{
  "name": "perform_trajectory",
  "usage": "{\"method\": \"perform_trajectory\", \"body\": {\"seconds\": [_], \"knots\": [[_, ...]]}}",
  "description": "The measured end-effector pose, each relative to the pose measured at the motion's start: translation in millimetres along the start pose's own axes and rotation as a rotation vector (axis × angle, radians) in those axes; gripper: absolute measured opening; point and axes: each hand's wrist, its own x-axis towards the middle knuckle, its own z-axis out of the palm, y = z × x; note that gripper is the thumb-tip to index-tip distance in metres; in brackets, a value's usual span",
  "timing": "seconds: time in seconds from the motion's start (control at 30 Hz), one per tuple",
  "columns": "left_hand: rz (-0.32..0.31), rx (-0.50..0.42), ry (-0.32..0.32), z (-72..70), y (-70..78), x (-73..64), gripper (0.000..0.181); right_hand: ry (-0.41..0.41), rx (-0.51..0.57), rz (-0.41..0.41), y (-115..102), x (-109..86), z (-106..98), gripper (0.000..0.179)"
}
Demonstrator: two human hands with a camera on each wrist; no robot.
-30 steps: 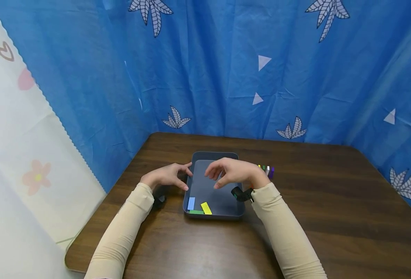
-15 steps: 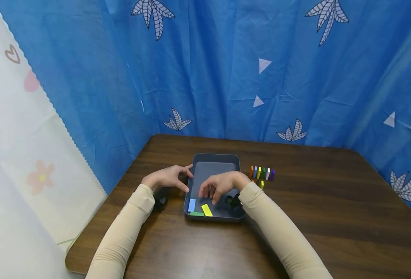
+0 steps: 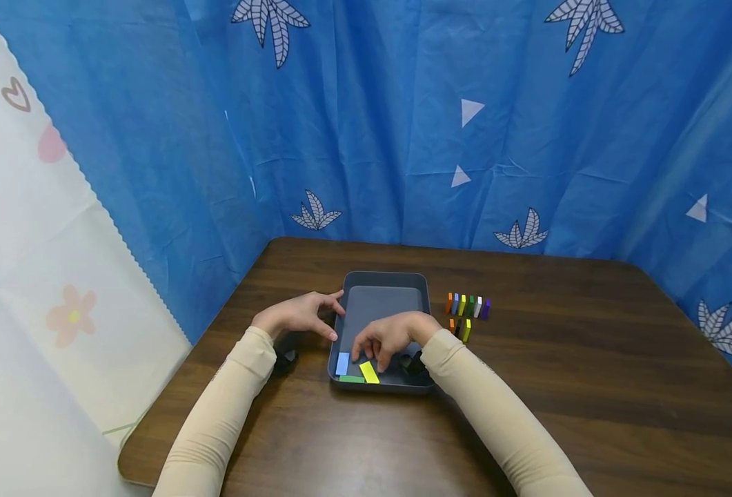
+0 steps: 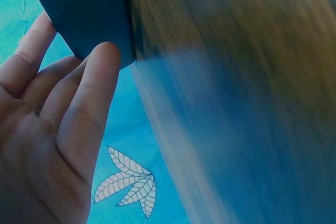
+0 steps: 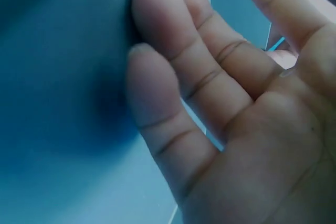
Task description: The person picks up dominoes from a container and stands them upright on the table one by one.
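A dark grey tray (image 3: 386, 304) lies on the wooden table, with a light blue block (image 3: 342, 364), a green block (image 3: 351, 379) and a yellow block (image 3: 368, 373) in its near left corner. My left hand (image 3: 301, 314) rests at the tray's left side, thumb and fingers spread; the left wrist view has its fingertips (image 4: 103, 59) against the tray wall. Inside the tray, my right hand (image 3: 390, 337) hangs over the yellow block, fingers pointing down and bent. The right wrist view shows nothing held by its visible fingers (image 5: 155, 85); whether the thumb touches the yellow block, I cannot tell.
Right of the tray stand small upright blocks in two rows: a back row with orange, blue, yellow, green, white (image 3: 478, 307) and purple (image 3: 486, 309), and a front row with orange, black and yellow (image 3: 467, 330). A blue curtain (image 3: 366, 138) hangs behind the table (image 3: 564, 359).
My right hand has come down and toward the near left of the tray, close to the yellow block. The upright blocks at the right have come into view. My left hand stays put.
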Motion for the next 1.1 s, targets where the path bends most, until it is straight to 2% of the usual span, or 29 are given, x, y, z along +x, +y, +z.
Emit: {"method": "perform_trajectory", "body": {"seconds": [0.17,0.5,0.73,1.1], "knots": [[-0.008,0.0,0.004,-0.2,-0.4,-0.2,0.053,-0.004,-0.04,-0.022,-0.5,2.1,1.5,0.041],[0.0,-0.002,0.005,-0.8,1.7,-1.4,0.054,0.03,-0.044,-0.058,0.3,5.2,5.8,0.03],[0.003,-0.012,-0.001,-0.9,1.4,-1.6,0.054,-0.013,-0.031,-0.088,1.1,5.9,6.5,0.04],[0.012,-0.002,0.0,-1.1,2.9,-1.1,0.054,-0.02,-0.024,-0.097,3.1,10.1,5.7,0.029]]}}
